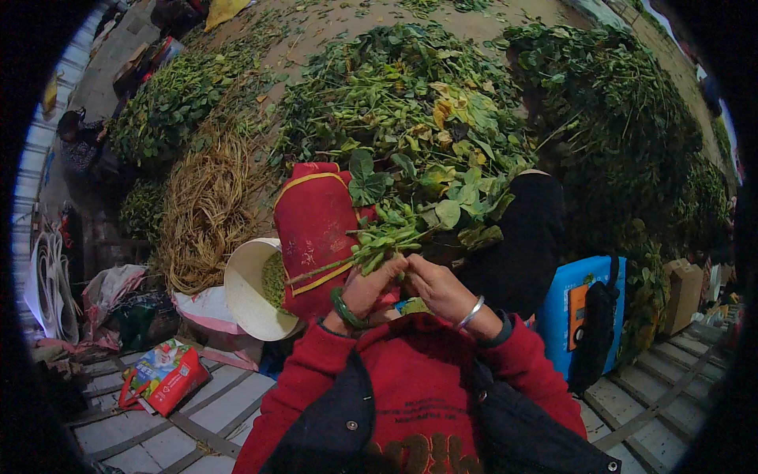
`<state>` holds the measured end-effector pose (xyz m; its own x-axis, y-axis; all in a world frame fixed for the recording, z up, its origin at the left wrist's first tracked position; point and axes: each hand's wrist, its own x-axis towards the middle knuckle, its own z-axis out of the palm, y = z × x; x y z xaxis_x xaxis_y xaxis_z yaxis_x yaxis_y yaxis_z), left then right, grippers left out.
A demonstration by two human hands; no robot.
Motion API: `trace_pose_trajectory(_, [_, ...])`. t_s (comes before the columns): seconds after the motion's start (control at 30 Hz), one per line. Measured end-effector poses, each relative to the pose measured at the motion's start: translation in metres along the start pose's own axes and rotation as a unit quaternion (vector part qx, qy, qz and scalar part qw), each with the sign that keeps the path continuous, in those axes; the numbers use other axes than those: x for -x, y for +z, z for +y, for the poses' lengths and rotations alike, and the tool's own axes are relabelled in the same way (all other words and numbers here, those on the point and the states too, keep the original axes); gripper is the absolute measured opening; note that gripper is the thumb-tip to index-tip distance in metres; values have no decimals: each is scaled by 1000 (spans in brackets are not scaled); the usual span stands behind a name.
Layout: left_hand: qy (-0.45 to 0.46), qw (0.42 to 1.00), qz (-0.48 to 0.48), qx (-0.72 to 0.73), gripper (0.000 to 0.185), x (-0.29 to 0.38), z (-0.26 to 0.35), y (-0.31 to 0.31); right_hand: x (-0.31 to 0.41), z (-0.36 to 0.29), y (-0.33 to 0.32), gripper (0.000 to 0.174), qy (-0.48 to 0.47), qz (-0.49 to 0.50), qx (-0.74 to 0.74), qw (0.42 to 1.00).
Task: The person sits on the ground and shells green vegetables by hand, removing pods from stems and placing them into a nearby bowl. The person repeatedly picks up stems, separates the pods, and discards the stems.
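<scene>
My left hand (370, 290), with a green bangle at its wrist, is closed around a leafy green soybean plant (388, 237) just above my lap. Its stem sticks out to the left across a red cloth with yellow trim (314, 225). My right hand (435, 287), wearing a silver bracelet, meets the left one at the pods; its fingertips are bent and partly hidden, so its hold is unclear. A white bucket (243, 290) lies tipped beside my left leg, with small green beans or pods (273, 281) inside.
A big heap of bean plants (391, 106) lies ahead, with another heap (616, 112) at the right. Stripped stalks (207, 207) are piled at the left. A blue box (556, 296) stands by my right side, a red bag (169, 379) lies lower left, and another person (83, 148) is at the far left.
</scene>
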<state>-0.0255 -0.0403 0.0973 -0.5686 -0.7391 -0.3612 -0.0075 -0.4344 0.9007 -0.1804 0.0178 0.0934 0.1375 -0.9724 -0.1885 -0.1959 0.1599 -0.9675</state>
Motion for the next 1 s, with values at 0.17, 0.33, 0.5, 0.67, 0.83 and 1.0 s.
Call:
trace_pose_trajectory(0.17, [-40, 991, 21, 122, 17, 1, -3, 8, -1, -7, -3, 17, 16, 56, 5, 998])
trace_pose_trajectory(0.33, [-91, 978, -9, 188, 16, 3, 5, 6, -4, -11, -16, 17, 25, 120, 89, 988])
trace_pose_trajectory(0.5, [-124, 965, -7, 233, 16, 3, 4, 7, -8, -18, -14, 20, -8, 160, 119, 980])
trace_pose_trajectory(0.67, [-139, 961, 26, 238, 17, 5, -2, 1, -9, -19, -14, 15, -48, 136, 89, 986])
trace_pose_trajectory(0.83, [-46, 996, 51, 58, 17, 4, -8, 6, -11, -18, -15, 14, -83, 200, 153, 964])
trace_pose_trajectory(1.0, [-33, 985, 60, 159, 18, 0, -5, 15, -7, -20, -12, 13, -108, 182, 248, 946])
